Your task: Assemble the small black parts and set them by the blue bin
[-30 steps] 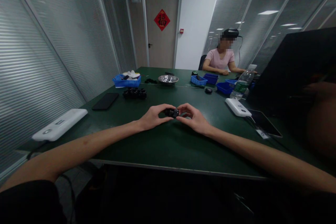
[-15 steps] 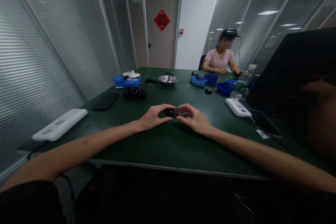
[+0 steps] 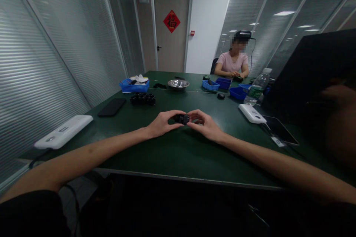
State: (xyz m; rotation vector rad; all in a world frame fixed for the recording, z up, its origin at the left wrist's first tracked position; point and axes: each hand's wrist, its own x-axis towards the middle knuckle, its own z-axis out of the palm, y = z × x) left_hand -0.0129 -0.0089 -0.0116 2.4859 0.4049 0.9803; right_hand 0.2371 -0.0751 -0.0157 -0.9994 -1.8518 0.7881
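Observation:
Over the middle of the green table [image 3: 178, 155], both hands hold one small black ribbed cylindrical part [image 3: 182, 119]. My left hand [image 3: 164, 123] grips its left end between thumb and fingers. At the right end, the fingertips and thumb of my right hand [image 3: 204, 125] pinch it. Its exact kind is too small and dark to make out. Beyond my left hand lies a cluster of similar black round parts [image 3: 142, 99].
A black phone [image 3: 112, 107] and white power bank [image 3: 63, 132] lie left. Behind are a blue basket [image 3: 135, 86] and metal bowl [image 3: 178, 84]. Right stand a water bottle [image 3: 257, 87], another power bank [image 3: 252, 113] and a dark screen [image 3: 311, 70]. A co-worker [image 3: 233, 63] sits opposite.
My hands and the black part stay in nearly the same place. Across the table, the co-worker's hand has drawn inward, and a dark object now shows by their hands.

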